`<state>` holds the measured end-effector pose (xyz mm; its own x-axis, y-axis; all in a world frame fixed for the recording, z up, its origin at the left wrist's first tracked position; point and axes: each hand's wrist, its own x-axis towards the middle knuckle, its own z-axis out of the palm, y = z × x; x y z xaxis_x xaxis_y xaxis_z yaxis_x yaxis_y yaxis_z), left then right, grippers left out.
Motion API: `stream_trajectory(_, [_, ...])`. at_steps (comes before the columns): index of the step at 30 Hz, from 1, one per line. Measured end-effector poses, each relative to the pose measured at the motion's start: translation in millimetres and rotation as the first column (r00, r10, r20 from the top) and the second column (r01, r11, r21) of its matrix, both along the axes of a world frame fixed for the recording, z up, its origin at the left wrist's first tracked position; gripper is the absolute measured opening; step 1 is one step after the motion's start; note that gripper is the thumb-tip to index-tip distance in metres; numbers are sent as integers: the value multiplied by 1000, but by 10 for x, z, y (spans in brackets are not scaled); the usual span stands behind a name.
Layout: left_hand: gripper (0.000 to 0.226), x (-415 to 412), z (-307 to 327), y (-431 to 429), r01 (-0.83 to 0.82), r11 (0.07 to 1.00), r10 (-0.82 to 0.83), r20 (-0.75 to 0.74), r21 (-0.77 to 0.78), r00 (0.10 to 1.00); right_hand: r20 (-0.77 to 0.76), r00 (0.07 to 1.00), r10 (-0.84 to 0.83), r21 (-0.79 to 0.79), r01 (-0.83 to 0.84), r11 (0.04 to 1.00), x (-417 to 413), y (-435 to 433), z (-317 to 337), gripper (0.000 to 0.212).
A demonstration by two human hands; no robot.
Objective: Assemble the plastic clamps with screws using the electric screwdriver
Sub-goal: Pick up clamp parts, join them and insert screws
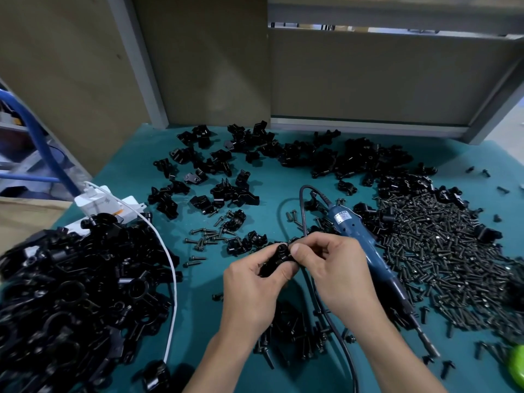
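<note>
Heaping the left side, black clamps [71, 293] spill to the near edge, with bare mat [195, 316] beside them. The left hand [255, 282] grips a clamp [276, 258] over mid-table, its long axis tilting up-right toward the right hand [331, 268], whose fingertips pinch its upper end. The electric screwdriver [365, 245] lies diagonal, bit pointing near-right, beside the screw heap [439, 251].

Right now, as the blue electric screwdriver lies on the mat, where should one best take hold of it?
Probably the thick blue barrel of the electric screwdriver, from above with the right hand: it lies flat, bit toward the person, cord at the far end.
</note>
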<state>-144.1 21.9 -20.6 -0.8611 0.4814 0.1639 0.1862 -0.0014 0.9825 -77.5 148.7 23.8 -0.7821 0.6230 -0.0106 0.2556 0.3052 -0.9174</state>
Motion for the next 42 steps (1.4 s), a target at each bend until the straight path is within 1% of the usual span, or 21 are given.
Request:
stream_trajectory(4, [61,9,-7,-8,-81,996,81,2,29,997,67,998,-1,157,-9,988,-7,-98,1,24])
stream_trajectory(6, [63,1,10,-17,-88,996,88,-9,-2,996,110,994,1,229,-26,973,-7,-125,-11,27])
stream_trajectory(8, [63,-19,5,-30,-83,995,81,-34,-48,996,149,988,33,270,-73,960,-3,-109,-2,28])
stream_trajectory(10, [55,-31,-22,-57,-97,991,91,-63,-88,994,200,972,123,256,-173,951,9,-38,35,23])
stream_trajectory(12, [40,-55,-60,-82,-97,989,94,-37,-113,995,247,947,205,223,-262,939,20,46,67,19])
stream_trajectory(13, [38,-62,-69,-91,-84,990,80,-39,-116,996,263,939,224,218,-284,934,25,76,69,18])
stream_trajectory(14, [38,-64,-62,-96,-70,990,64,-55,-120,996,271,934,235,219,-297,929,25,95,61,19])
stream_trajectory(16, [45,-62,-28,-106,-61,987,48,-92,-146,995,277,929,247,237,-315,919,23,92,31,22])
stream_trajectory(19, [48,-73,-13,-122,-55,986,38,-110,-159,993,293,921,258,278,-341,898,11,72,2,32])
stream_trajectory(21, [43,-87,-48,-130,-56,981,35,-115,-185,993,304,913,272,254,-353,900,3,77,16,37])
stream_trajectory(23, [37,-98,-82,-130,-61,977,41,-104,-205,994,288,912,291,206,-356,912,11,89,53,32])
stream_trajectory(25, [41,-108,-118,-121,-66,975,44,-104,-213,994,239,924,299,147,-339,929,34,106,92,20])
stream_trajectory(26, [42,-105,-127,-113,-62,974,40,-106,-218,994,213,930,298,130,-330,935,44,108,103,18])
stream_trajectory(28, [42,-92,-140,-92,-52,976,31,-98,-212,995,205,943,261,138,-291,947,52,80,97,21])
stream_trajectory(31, [39,-103,-146,-81,-63,971,38,-115,-229,993,258,952,164,183,-215,959,35,-24,61,22])
stream_trajectory(33, [38,-129,-140,-82,-63,967,37,-111,-245,993,261,955,140,177,-190,966,25,-56,62,22])
stream_trajectory(35, [39,-138,-114,-95,-61,970,38,-104,-235,994,246,956,159,143,-198,970,28,-27,86,21])
stream_trajectory(39, [44,-132,-100,-110,-48,975,31,-83,-215,996,305,932,194,152,-249,957,43,48,96,25])
stream_trajectory(42, [38,-153,-114,-106,-33,969,22,-52,-244,998,255,947,196,142,-238,961,49,95,56,24])
